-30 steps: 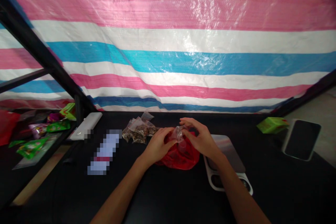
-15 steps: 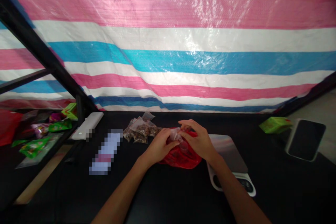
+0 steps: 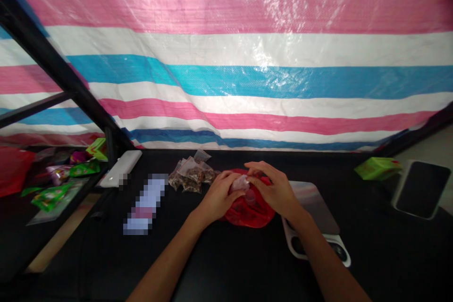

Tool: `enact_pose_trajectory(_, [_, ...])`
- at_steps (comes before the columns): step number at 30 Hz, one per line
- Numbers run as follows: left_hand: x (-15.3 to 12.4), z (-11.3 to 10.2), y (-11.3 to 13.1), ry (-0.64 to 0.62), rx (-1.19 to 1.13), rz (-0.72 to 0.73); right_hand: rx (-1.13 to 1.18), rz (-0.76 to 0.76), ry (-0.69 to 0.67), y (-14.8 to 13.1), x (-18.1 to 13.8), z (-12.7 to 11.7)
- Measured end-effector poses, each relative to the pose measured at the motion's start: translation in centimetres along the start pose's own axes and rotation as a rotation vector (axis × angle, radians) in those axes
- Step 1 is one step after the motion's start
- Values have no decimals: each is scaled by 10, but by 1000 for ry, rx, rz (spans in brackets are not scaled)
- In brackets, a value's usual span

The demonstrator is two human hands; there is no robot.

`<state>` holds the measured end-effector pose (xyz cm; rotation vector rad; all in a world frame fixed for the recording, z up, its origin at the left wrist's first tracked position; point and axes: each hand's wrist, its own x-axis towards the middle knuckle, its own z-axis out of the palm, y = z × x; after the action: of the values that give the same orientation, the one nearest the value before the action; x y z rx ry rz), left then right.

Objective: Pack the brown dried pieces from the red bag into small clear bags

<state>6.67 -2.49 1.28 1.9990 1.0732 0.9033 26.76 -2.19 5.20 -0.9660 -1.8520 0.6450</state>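
Note:
A small clear plastic bag (image 3: 240, 182) is pinched between my two hands, low over a red plastic bag (image 3: 249, 217) on the black table. My left hand (image 3: 220, 196) closes on its left side with thumb and fingers. On the other side my right hand (image 3: 275, 189) grips it with curled fingers. What the clear bag contains is hidden by the fingers. Just below it, a small round clear object (image 3: 250, 197) lies in the red bag. Several small zip bags of brown dried material (image 3: 193, 173) are piled to the left of my left hand.
Partly under my right forearm is a kitchen scale (image 3: 320, 207). Farther right stand a green box (image 3: 378, 169) and a phone (image 3: 422, 189). To the left lie a white device (image 3: 121, 169), a blurred slip (image 3: 146, 205) and colourful packets (image 3: 53, 194) beyond a black frame bar (image 3: 56, 71).
The whole view has shifted slightly, so things sit a little farther right. Both hands stay on the clear bag over the red bag, with only small finger movement.

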Motion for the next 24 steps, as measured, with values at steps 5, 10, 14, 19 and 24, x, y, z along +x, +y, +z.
enact_pose_trajectory(5, [1,-4,2,-5,71,17,-75,-27,12,-1,0,-4])
enact_pose_trajectory(10, [0,-3,-5,35,66,-30,-196,74,-214,2,-1,-15])
enact_pose_trajectory(14, [0,-1,-7,57,160,-34,-348,116,-500,10,-4,-18])
enact_pose_trajectory(19, [1,3,-8,54,171,33,-280,119,-442,12,-2,-26])
enact_pose_trajectory(24, [1,2,-8,49,119,35,-336,118,13,31,3,-40])
